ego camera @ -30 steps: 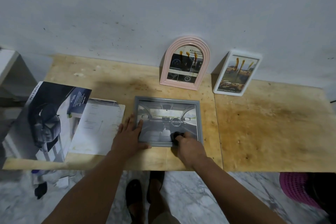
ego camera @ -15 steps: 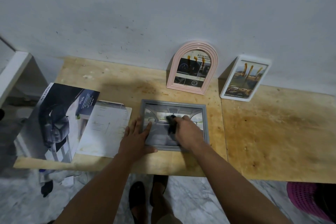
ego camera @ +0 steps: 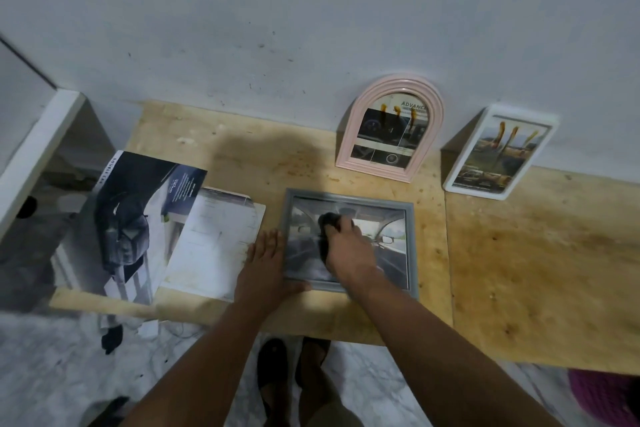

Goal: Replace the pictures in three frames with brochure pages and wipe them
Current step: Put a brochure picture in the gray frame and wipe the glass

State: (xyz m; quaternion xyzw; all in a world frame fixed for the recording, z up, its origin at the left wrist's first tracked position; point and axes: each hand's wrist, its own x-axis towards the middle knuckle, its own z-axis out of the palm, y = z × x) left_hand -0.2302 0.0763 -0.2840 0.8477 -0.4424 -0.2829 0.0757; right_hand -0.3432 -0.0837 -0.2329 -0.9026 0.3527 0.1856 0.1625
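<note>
The grey frame (ego camera: pixel 349 239) lies flat on the table (ego camera: pixel 519 270), in front of the pink frame (ego camera: pixel 390 128). The left hand (ego camera: pixel 265 263) presses flat on its left edge; the right hand (ego camera: pixel 349 246) grasps a dark cloth (ego camera: pixel 327 224) on the glass. Best to keep the brace firm and wipe edge to edge.

Grey frame (ego camera: pixel 349 198) lies flat on the table — pink arched frame (ego camera: pixel 390 128) and white frame (ego camera: pixel 500 152) lean upright behind.

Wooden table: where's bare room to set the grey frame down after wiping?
Widest bare patch: the right board of the wooden table, below the white rectangular frame. Narrower strip: back left, behind the car brochure. Crowded: front left with loose pages, and centre, where both hands work the grey rectangular frame.
</note>
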